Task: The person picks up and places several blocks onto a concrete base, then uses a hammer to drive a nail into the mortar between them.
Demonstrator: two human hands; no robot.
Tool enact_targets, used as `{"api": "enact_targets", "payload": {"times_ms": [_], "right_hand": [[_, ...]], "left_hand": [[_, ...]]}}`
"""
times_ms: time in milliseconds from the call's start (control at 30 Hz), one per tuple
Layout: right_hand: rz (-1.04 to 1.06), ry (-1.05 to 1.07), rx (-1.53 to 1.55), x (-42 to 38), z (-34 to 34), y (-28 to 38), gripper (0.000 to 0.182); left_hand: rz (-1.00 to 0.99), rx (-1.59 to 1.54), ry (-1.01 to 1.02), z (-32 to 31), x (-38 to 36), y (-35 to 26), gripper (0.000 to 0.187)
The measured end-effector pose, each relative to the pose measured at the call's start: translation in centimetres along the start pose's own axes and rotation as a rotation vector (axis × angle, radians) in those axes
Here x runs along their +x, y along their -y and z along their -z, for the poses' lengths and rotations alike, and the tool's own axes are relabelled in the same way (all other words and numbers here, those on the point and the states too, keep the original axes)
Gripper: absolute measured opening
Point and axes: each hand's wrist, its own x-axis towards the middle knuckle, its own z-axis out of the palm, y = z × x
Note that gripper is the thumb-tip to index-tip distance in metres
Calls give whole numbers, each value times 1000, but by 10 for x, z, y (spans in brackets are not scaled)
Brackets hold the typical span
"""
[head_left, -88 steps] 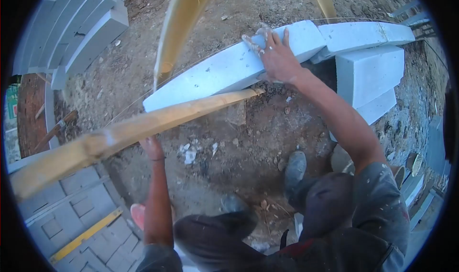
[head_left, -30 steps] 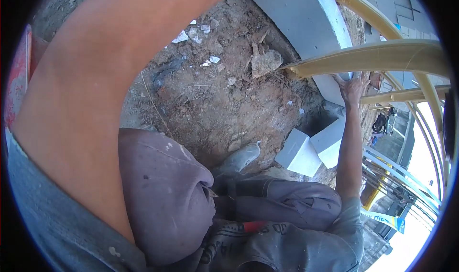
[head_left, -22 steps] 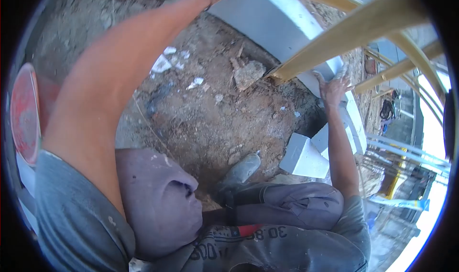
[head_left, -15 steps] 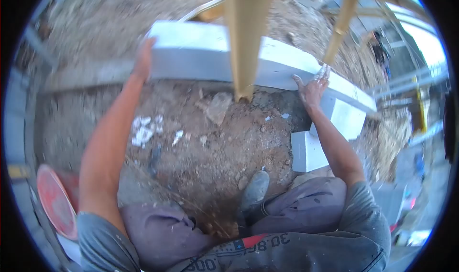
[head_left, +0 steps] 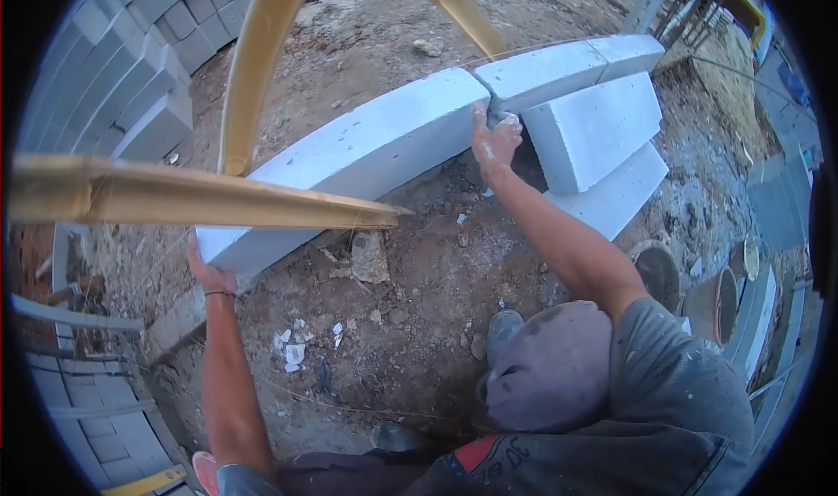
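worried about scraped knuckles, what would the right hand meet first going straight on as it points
Probably the long white building block, at its right-hand end; the right hand seems to touch it there, though depth is unclear.

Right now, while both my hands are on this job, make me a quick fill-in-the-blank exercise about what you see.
1. The left hand is at one end of the long white block, and the ____ hand is at the other.
2. A thin band circles the ____ of the left arm.
3. The small scraps lying on the ground between the arms are ____ in colour.

Missing words: right; wrist; white.
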Motion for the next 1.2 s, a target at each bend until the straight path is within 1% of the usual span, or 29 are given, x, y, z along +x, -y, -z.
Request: {"api": "enact_targets", "payload": {"times_ms": [67, 100, 133, 200, 233, 267, 333, 367, 433, 467, 500, 533, 567, 600, 633, 667, 700, 733, 767, 800, 833, 867, 900, 933, 967, 1000, 1067, 1133, 1200], "right_hand": [[-84, 71, 393, 0, -8, -4, 95], [-88, 88, 463, -5, -2, 0, 95], [-98, 88, 462, -10, -3, 0, 95], [-68, 63, 352, -15, -8, 1, 104], [-142, 63, 282, -13, -13, 3, 116], [-144, 67, 277, -10, -15, 3, 116], [-393, 171, 276, -11, -5, 19, 124], [-394, 176, 281, -13, -3, 28, 124], [-533, 171, 313, -15, -5, 36, 120], [-530, 180, 312, -15, -3, 38, 120], [-493, 169, 345, -10, -3, 35, 116], [-451, 175, 383, -7, -6, 35, 113], [-462, 131, 404, -5, -23, 25, 108], [-470, 105, 433, -1, -43, 11, 104], [-460, 139, 362, 2, -37, 13, 105], [-447, 173, 292, 6, -30, 16, 105], [-520, 121, 326, -6, -19, 32, 105], [-407, 173, 382, 3, -26, 18, 99], [-407, 179, 427, 5, -29, 14, 93], [-355, 246, 522, 10, -28, 8, 93], [-351, 179, 478, 6, -21, 19, 89], [-357, 184, 517, 4, -16, 24, 85], [-326, 179, 529, 5, -16, 21, 83], [-297, 174, 538, 7, -17, 19, 81], [-284, 190, 525, 10, -19, 17, 81], [-316, 198, 564, 10, -19, 16, 80], [-348, 211, 595, 14, -23, 10, 79], [-289, 211, 605, 19, -31, 4, 90], [-289, 195, 599, 19, -35, 2, 92]], "left_hand": [[-77, -99, -70, 2, 2, 6, 74], [-83, -85, -101, -1, 1, 6, 85], [-77, -76, -99, 5, 2, 5, 85], [-9, -84, 7, 8, 5, 0, 88], [-3, -86, 6, 5, 4, 2, 88], [-14, -76, -15, 2, 2, 1, 88], [-24, -54, -45, -5, -5, 0, 89], [-39, -55, -48, -8, -6, -1, 88], [-56, -56, -53, -16, -6, -1, 88], [-74, -53, 10, -18, -7, 0, 85], [-98, -50, 63, -17, -8, -2, 83], [-145, 0, 81, 4, 5, 4, 80], [-203, 61, 82, 36, 20, 14, 77], [-322, 167, 263, 61, 26, 20, 72], [-229, 12, -28, 25, 7, 17, 71], [-199, -29, -36, 14, 1, 15, 69], [-210, -20, 2, 25, 7, 18, 70], [-179, 35, 28, 16, 2, 15, 80], [-149, 34, -8, -2, -9, 9, 83], [-168, 25, -39, -11, -14, 5, 83], [-134, 4, -44, -16, -18, 3, 83], [-101, -18, -42, -22, -21, 0, 84], [-110, -30, -61, -28, -23, -2, 84], [-118, -42, -70, -31, -25, -4, 80], [-120, -53, -82, -34, -28, -3, 76], [-114, -64, -106, -32, -28, 0, 76], [-170, -5, -152, -30, -22, 2, 74], [-165, -18, -171, -28, -21, 2, 71], [-125, -58, -171, -28, -20, 3, 70]]}}
